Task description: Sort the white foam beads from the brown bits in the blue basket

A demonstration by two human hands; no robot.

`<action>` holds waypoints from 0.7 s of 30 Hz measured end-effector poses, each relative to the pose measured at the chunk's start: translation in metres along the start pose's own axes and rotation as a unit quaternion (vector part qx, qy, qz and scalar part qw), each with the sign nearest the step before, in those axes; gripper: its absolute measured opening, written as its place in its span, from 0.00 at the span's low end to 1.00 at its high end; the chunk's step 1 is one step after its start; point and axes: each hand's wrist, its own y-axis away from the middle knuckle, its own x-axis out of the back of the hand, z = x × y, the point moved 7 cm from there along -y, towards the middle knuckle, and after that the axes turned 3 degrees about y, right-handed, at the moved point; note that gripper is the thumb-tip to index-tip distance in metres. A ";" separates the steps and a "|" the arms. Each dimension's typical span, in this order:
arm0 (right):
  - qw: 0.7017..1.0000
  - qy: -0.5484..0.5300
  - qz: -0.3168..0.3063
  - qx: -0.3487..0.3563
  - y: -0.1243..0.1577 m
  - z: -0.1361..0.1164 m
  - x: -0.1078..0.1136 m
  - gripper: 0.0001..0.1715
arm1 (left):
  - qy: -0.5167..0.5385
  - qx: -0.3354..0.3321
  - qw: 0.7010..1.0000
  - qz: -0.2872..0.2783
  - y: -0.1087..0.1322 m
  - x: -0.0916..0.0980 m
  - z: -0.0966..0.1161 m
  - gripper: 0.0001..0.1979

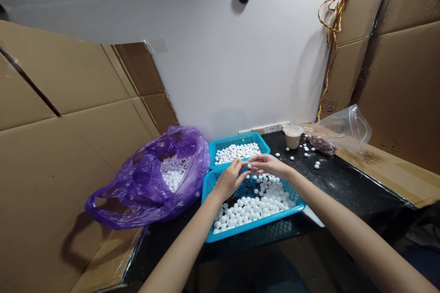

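Observation:
My left hand (pixel 228 180) and my right hand (pixel 272 165) meet above the front blue basket (pixel 254 230). A small white ball (pixel 249 166) shows at the fingertips of my right hand, which are closed round it. The fingers of my left hand are pinched together right beside that ball; whatever is between them is too small to make out. Many loose white balls (pixel 252 208) fill the front and right side of this basket, and part of its mesh floor shows. Behind it, touching or nearly so, a second blue basket (pixel 267 147) holds more white balls, some with reddish-brown bits among them.
Left of the baskets lies an open purple plastic bag (pixel 137 178) of white balls. At the right stand a lidded cup (pixel 293 138) and a clear zip bag (pixel 343 128) with reddish-brown contents. Stray balls (pixel 316 165) dot the black table (pixel 343 190). Cardboard walls flank both sides.

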 end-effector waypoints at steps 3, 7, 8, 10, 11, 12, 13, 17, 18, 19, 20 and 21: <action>1.000 -0.006 0.011 0.005 -0.001 0.001 0.003 0.19 | -0.002 0.007 1.000 -0.007 0.001 -0.001 -0.001 0.12; 1.000 -0.008 0.020 0.009 -0.002 0.003 0.005 0.21 | -0.006 0.024 1.000 -0.016 0.004 -0.003 -0.007 0.15; 1.000 -0.007 0.023 0.009 -0.002 0.004 0.005 0.21 | -0.007 0.028 0.999 -0.019 0.004 -0.004 -0.009 0.15; 1.000 -0.003 0.027 0.009 -0.003 0.005 0.006 0.21 | -0.010 0.037 0.999 -0.026 0.005 -0.005 -0.012 0.15; 1.000 0.000 0.030 0.008 -0.003 0.005 0.007 0.20 | -0.011 0.041 0.999 -0.030 0.006 -0.006 -0.013 0.15; 0.999 0.004 0.032 0.008 -0.003 0.005 0.008 0.20 | -0.012 0.045 0.998 -0.035 0.006 -0.006 -0.014 0.14; 0.999 0.008 0.035 0.008 -0.003 0.006 0.009 0.20 | -0.012 0.047 0.998 -0.040 0.006 -0.007 -0.015 0.14; 0.998 0.034 0.051 0.005 -0.004 0.008 0.013 0.19 | -0.009 0.053 0.996 -0.069 0.008 -0.011 -0.019 0.09; 0.998 0.042 0.054 0.003 -0.004 0.009 0.013 0.18 | -0.007 0.055 0.995 -0.077 0.009 -0.012 -0.020 0.08; 0.997 0.051 0.057 0.001 -0.004 0.010 0.014 0.18 | -0.005 0.057 0.995 -0.085 0.010 -0.014 -0.021 0.07; 0.996 0.060 0.058 -0.001 -0.004 0.010 0.014 0.18 | -0.002 0.058 0.994 -0.093 0.011 -0.015 -0.022 0.07; 0.996 0.068 0.059 -0.002 -0.004 0.011 0.014 0.18 | 0.000 0.060 0.993 -0.100 0.012 -0.016 -0.023 0.06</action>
